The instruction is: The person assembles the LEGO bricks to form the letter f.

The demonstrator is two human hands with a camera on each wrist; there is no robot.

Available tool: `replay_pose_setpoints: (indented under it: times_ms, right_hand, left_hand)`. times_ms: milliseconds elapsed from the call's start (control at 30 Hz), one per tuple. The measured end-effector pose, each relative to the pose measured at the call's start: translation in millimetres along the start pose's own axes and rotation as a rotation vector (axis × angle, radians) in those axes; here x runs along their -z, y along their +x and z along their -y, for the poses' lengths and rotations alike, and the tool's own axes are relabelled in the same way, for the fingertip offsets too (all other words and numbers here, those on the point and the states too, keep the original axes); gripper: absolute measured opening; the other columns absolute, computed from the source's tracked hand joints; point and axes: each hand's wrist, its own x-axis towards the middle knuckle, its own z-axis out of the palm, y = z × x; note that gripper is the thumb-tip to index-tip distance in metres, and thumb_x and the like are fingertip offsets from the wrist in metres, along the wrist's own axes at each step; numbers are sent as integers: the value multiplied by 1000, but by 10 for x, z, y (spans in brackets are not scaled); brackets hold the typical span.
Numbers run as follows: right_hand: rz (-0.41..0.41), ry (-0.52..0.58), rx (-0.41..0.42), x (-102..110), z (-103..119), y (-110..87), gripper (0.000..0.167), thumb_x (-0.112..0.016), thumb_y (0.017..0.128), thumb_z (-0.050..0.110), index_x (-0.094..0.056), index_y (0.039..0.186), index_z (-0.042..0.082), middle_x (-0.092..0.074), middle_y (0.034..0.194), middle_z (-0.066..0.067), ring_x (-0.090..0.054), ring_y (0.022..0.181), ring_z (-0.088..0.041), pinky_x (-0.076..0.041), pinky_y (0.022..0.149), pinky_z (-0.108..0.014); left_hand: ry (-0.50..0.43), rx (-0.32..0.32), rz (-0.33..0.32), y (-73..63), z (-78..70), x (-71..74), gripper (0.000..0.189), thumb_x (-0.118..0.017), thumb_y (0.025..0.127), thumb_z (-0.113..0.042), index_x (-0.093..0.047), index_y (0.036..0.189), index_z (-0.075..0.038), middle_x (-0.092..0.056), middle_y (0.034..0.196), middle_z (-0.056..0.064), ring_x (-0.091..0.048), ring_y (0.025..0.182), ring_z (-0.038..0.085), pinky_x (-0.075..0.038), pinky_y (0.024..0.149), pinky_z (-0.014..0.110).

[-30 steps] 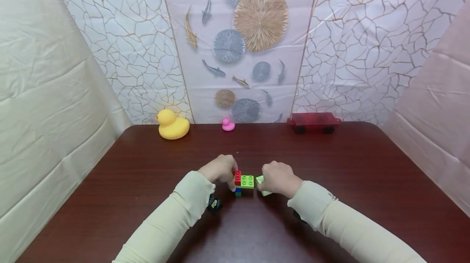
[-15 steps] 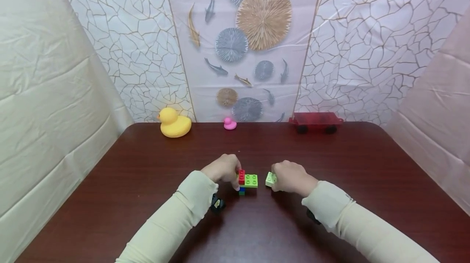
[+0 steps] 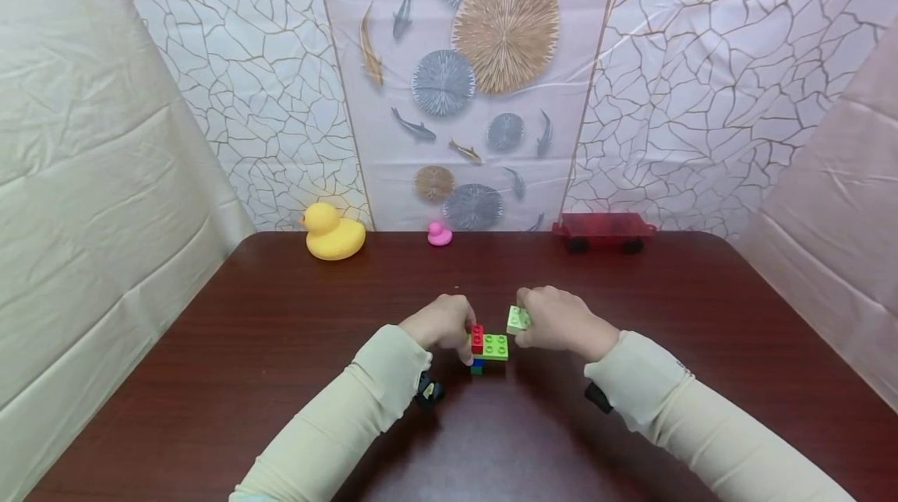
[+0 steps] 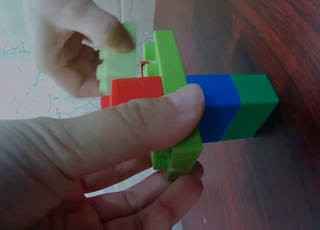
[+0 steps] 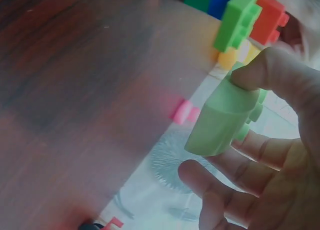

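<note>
Near the middle of the table, my left hand (image 3: 442, 321) grips a small stack of toy building bricks. A red brick (image 4: 136, 90) is on top of a long lime green brick (image 3: 495, 347). Beneath that come a blue brick (image 4: 212, 107) and a dark green brick (image 4: 256, 106) at the bottom. The left thumb presses across the red and lime bricks, with fingers on the far side. My right hand (image 3: 561, 319) pinches a pale green brick (image 5: 222, 120) with a curved side, its studs showing. It is held just above and right of the stack, apart from it in the head view.
Along the back edge of the dark wooden table (image 3: 281, 307) stand a yellow rubber duck (image 3: 334, 235), a small pink duck (image 3: 440, 235) and a red toy wagon (image 3: 605, 232) with black wheels. A patterned cloth (image 3: 505, 34) hangs behind.
The right hand has moved right and then lifted the pale green brick up from the table. The left hand has slid the stack to the right, still gripping it.
</note>
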Motion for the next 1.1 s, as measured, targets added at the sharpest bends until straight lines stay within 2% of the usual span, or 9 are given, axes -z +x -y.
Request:
replay_pose_setpoints:
  times_ms: [200, 467, 700, 1100]
  right_hand:
    - [-48, -27, 75, 63, 86, -5, 36, -73, 61, 26, -56, 88, 9, -49, 68, 2, -45, 60, -14, -39, 48, -27]
    - [-53, -31, 134, 82, 188, -21, 33, -73, 63, 28, -57, 87, 12, -50, 69, 4, -45, 60, -12, -39, 48, -26]
    - [-55, -81, 139, 80, 257, -31, 36, -74, 61, 32, -57, 88, 15, -51, 69, 5, -45, 59, -11, -38, 47, -26]
    - [-12, -66, 134, 90, 322, 13, 32, -74, 62, 33, -60, 86, 17, -49, 65, 8, -45, 59, -11, -38, 47, -28]
  left_hand:
    - [0, -23, -3, 8, -44, -11, 29, -83, 54, -12, -65, 77, -7, -56, 65, -2, -51, 62, 13, -43, 55, 25]
    - [18, -33, -6, 29, -89, -39, 25, -83, 53, -12, -64, 69, -9, -56, 61, -4, -49, 60, 12, -42, 53, 24]
    - [16, -62, -16, 39, -99, -59, 24, -83, 53, -10, -64, 67, -10, -56, 59, -5, -49, 58, 11, -41, 53, 22]
    - [33, -16, -25, 37, -118, -58, 29, -84, 51, -12, -61, 69, -9, -55, 63, -3, -50, 61, 12, -42, 55, 24]
